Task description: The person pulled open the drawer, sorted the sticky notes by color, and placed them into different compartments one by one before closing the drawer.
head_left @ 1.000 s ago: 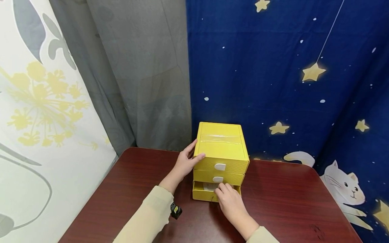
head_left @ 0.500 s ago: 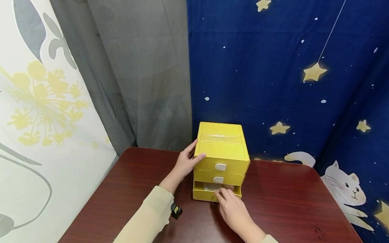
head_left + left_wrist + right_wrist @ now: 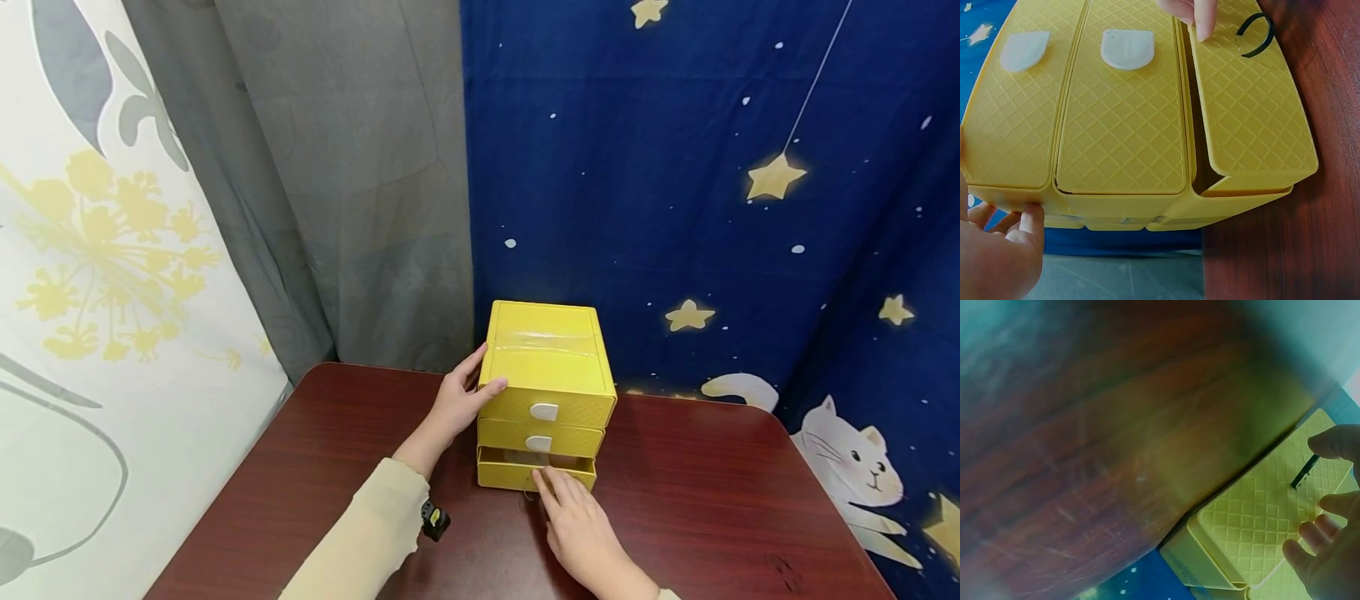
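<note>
A yellow three-drawer storage box [image 3: 543, 367] stands on the table, a strip of clear tape across its top. My left hand [image 3: 454, 403] rests against its left side, thumb on the top front corner. The bottom drawer [image 3: 501, 476] is partly pulled out, with a pale flat item in its shadowed inside. The right hand [image 3: 581, 529] has its fingers extended against this drawer's front, fingertips at the upper edge. A black loop pull [image 3: 1266, 40] sticks out from the drawer front, close to the right fingertips.
The upper two drawers are closed and carry white tabs [image 3: 543, 412]. The dark red wooden table [image 3: 697, 492] spreads around the box. Behind it hang a grey curtain [image 3: 375, 208] and a blue star-patterned curtain [image 3: 645, 167]. A small black device [image 3: 434, 520] sits at the left wrist.
The bottom drawer has slid slightly inward. The right fingers have shifted from over the drawer opening to its front edge, and the hand is a little lower. My left hand stays in place.
</note>
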The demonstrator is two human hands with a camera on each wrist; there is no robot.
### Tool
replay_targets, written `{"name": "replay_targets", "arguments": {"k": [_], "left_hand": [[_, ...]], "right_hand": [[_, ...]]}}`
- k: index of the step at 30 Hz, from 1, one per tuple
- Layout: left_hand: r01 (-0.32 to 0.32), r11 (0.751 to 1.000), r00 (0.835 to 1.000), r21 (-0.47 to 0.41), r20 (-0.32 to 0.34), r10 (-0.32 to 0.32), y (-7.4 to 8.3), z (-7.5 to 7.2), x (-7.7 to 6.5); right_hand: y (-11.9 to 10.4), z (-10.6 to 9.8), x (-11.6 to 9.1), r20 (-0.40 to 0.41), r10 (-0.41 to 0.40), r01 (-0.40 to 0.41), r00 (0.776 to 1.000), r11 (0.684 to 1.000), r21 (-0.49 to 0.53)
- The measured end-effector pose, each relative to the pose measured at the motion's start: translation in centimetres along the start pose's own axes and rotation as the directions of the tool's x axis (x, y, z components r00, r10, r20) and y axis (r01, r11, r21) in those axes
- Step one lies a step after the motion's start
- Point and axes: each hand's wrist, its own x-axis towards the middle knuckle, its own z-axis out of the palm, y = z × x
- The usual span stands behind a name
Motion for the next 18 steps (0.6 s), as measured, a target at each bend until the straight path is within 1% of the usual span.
{"name": "replay_targets", "arguments": {"k": [5, 13, 18], "left_hand": [[0.003, 1.0, 1.0, -0.005, 0.008, -0.003, 0.1, -0.1, 0.0], [0.003, 1.0, 1.0, -0.003, 0.015, -0.003, 0.1, -0.1, 0.0], [0.003, 1.0, 1.0, -0.003, 0.016, -0.003, 0.0, -0.1, 0.0]], "right_hand": [[0.0, 0.2, 0.2, 0.021, 0.008, -0.008, 1.0, 1.0, 0.011], [-0.1, 0.3, 0.8, 0.058, 0.033, -0.033, 0.998, 0.999, -0.001], [-0.1, 0.5, 1.2, 0.051, 0.034, -0.033, 0.998, 0.999, -0.015]]}}
